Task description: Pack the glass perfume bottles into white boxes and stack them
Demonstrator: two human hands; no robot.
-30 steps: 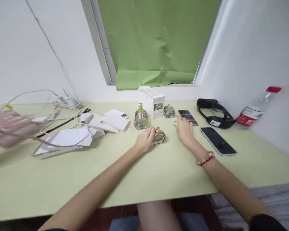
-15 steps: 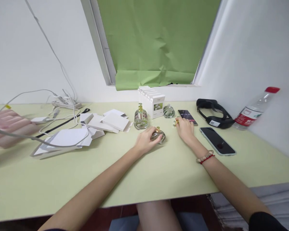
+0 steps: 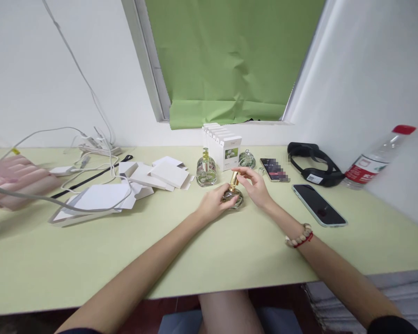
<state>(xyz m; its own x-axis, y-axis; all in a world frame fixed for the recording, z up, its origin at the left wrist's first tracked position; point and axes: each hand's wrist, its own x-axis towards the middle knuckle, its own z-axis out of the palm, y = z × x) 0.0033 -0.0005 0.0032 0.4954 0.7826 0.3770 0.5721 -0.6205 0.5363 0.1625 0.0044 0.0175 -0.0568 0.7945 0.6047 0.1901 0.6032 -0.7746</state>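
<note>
My left hand point(image 3: 214, 203) is wrapped round the side of a low, round glass bottle point(image 3: 237, 200) that stands upright on the table. My right hand point(image 3: 253, 183) pinches a gold cap point(image 3: 234, 180) at the top of this bottle, tilted a little. Whether the cap is seated cannot be made out. Behind my left hand stand glass bottles with gold tops point(image 3: 206, 172) in a row. A row of white boxes point(image 3: 232, 155) is behind them, with another round glass bottle point(image 3: 247, 159) at its right.
White cartons point(image 3: 169, 172) and cables lie at the left, near pink padded rolls point(image 3: 28, 178). At the right are a phone with a timer point(image 3: 271, 168), a dark phone point(image 3: 318, 204), a black headset point(image 3: 320, 176) and a red-capped water bottle point(image 3: 372, 162).
My right hand has moved left from the small gold pieces beside the timer phone to the top of the held bottle, bringing a gold cap. My left hand keeps its grip.
</note>
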